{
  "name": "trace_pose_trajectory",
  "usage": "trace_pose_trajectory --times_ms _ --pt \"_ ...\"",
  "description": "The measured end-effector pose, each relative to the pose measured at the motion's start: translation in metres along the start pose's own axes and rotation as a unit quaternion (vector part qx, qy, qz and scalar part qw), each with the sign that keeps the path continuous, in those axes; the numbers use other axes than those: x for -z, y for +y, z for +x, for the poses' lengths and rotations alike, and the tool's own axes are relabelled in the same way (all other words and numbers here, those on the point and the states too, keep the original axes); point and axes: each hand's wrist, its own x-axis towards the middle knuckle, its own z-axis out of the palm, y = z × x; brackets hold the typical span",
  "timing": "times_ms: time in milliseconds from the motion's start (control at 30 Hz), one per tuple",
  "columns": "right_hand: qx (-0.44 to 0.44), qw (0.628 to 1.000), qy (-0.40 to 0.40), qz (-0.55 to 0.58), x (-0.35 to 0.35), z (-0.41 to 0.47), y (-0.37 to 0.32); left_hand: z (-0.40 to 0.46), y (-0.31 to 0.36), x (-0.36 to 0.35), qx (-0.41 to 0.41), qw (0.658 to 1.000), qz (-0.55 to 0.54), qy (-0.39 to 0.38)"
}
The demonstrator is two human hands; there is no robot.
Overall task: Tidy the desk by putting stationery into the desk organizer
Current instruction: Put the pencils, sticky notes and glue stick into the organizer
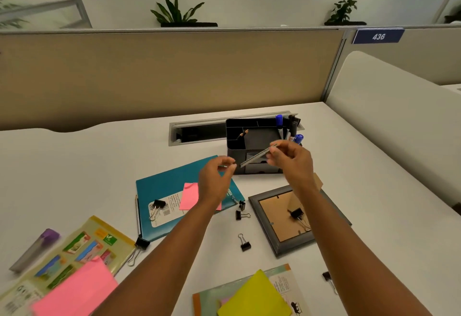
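We are holding a short grey ruler (257,158) in the air just in front of the dark desk organizer (252,145), slanted with its far end raised toward the right. Our right hand (290,160) is pinching that upper end between thumb and fingertips. Our left hand (219,173) is curling its fingertips together at the lower end; whether they are actually gripping the ruler or only meeting beside it, we cannot tell.

The organizer is sitting toward the back of the white desk (374,191), and it is already holding some things: a pencil (243,133) is leaning in a left compartment, and blue-capped markers (279,120) are standing along its right side. We judge the tidying as started but far from finished.

Much is lying loose around us. Black binder clips are scattered about: one (245,243) is lying on the bare desk in front of us, another (241,215) is sitting beside the teal folder (169,183), and one (298,214) is resting on the back of the picture frame (264,223). A pencil (137,213) is lying along the folder's left edge, and a purple-capped tube (35,249) is resting at the far left. Pink sticky notes (74,288) and a yellow pad (257,295) are waiting near our arms.
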Motion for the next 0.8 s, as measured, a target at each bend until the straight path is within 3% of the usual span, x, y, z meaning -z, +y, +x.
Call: trace_pose_trajectory --times_ms 100,200,300,400,800 --pt "0.054 0.993 0.103 -0.029 -0.005 0.020 -0.005 0.011 -0.026 0.029 0.016 0.989 0.063 0.133" --pt "0.100 0.987 0.103 -0.077 -0.015 0.033 -0.003 0.021 -0.056 0.074 0.115 0.951 0.189 0.216" --pt "0.141 0.980 0.068 -0.121 -0.030 0.041 0.004 0.022 -0.080 0.117 0.252 0.892 0.330 0.178" --pt "0.157 0.975 0.049 -0.152 -0.044 0.050 0.010 0.015 -0.091 0.135 0.318 0.862 0.379 0.112" --pt "0.094 0.949 0.027 -0.301 -0.072 0.061 0.022 0.016 -0.098 0.140 0.319 0.893 0.302 0.094"
